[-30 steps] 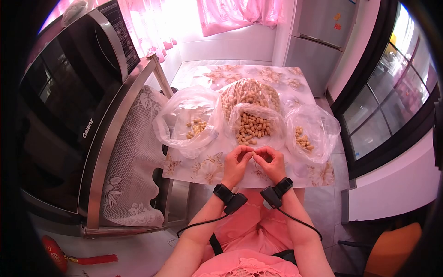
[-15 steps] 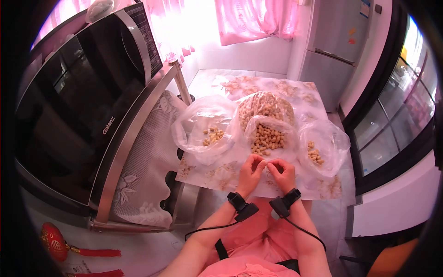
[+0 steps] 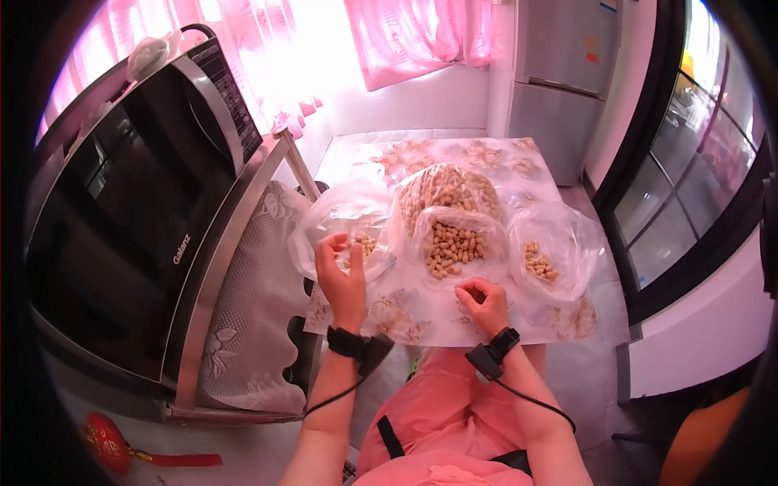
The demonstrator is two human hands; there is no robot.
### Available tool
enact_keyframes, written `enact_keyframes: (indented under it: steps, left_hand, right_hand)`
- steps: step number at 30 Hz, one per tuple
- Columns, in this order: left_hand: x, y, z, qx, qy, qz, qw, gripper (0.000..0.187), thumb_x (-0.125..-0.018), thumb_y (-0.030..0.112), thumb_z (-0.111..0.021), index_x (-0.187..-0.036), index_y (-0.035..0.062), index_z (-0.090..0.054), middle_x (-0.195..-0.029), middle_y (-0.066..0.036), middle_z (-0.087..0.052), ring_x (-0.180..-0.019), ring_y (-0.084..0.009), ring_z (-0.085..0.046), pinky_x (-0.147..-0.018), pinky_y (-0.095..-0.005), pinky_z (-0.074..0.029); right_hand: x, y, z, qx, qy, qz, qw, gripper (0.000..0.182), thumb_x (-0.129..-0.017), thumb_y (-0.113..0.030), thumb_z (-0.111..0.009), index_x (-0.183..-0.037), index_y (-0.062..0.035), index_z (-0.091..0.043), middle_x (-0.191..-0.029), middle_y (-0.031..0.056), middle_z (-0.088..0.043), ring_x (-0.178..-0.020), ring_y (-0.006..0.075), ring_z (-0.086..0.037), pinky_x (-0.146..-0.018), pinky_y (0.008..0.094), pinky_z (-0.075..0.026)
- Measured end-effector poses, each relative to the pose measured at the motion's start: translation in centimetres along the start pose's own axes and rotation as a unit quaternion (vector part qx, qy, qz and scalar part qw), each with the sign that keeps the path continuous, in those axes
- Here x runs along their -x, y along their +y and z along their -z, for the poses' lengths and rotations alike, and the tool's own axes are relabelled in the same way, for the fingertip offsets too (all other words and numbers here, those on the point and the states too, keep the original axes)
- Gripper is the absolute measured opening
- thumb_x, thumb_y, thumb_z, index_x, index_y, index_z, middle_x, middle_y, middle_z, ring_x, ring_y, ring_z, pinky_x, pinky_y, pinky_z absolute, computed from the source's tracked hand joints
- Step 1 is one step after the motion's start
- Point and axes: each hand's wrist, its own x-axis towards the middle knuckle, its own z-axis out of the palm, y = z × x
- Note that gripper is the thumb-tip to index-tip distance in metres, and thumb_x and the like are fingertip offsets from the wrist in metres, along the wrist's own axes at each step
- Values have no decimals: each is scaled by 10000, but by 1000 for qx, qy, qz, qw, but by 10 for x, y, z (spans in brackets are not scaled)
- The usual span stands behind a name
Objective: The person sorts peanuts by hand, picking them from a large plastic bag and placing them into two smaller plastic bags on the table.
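Observation:
My left hand [image 3: 342, 279] is raised at the front rim of the left plastic bag [image 3: 312, 223], its thumb apart from its fingers, and I see nothing held in it. Behind its fingers, peanuts [image 3: 366, 245] lie inside that bag. My right hand [image 3: 484, 306] is closed in a pinch above the table's front part; whatever it holds is hidden. Just beyond it stands a large, full clear bag of unshelled peanuts [image 3: 446, 188], its mouth open toward me with peanuts [image 3: 455, 247] spilling forward inside. To the right, another open bag [image 3: 571, 235] contains a small heap of peanuts [image 3: 540, 263].
A flowered cloth [image 3: 397, 316] covers the low table. At left, a black microwave [image 3: 138, 219] sits on a metal-framed stand with a lace cover [image 3: 251, 324]. A fridge [image 3: 555, 105] stands at the back right, beside a dark-framed glass door [image 3: 689, 178]. A red ornament [image 3: 109, 445] is at lower left.
My hands were together in front of the middle bag. The left has moved left and forward to the left bag, its fingers apart; the right stays near the same spot. The view has shifted slightly.

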Motion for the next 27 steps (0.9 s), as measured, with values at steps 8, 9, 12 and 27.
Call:
enact_keyframes:
  steps: [8,9,12,27]
  left_hand:
    - [70,5,-63,41,-291,-63,954,104,-868,21,-650,-972,32,-657,-982,-127,-662,-946,-343,-634,-823,-432,-511]
    - [75,3,-69,23,-290,-62,955,104,-860,26,-647,-961,34,-665,-1012,-124,-665,-960,-359,-624,-839,-446,-510]
    - [78,-9,-79,-19,-298,-102,949,123,-841,9,-646,-957,43,-671,-1000,-131,-655,-961,-365,-627,-866,-439,-499]
    - [93,-15,-79,43,-250,42,966,129,-870,-1,-672,-987,31,-630,-921,-98,-666,-831,-281,-672,-755,-372,-538]
  right_hand:
    - [0,0,0,-6,-1,6,1000,140,-872,-142,-757,-912,-10,-730,-800,52,-728,-703,101,-674,-657,259,-535]
    - [0,0,0,-8,-2,10,1000,142,-872,-142,-757,-913,-9,-729,-802,53,-728,-703,104,-676,-657,263,-538]
    - [0,-3,1,2,-3,14,1000,142,-870,-139,-757,-912,-6,-727,-803,58,-727,-702,112,-679,-660,267,-542]
    - [-1,1,0,14,-9,12,1000,143,-866,-137,-760,-920,-8,-733,-816,69,-737,-707,117,-686,-663,264,-542]
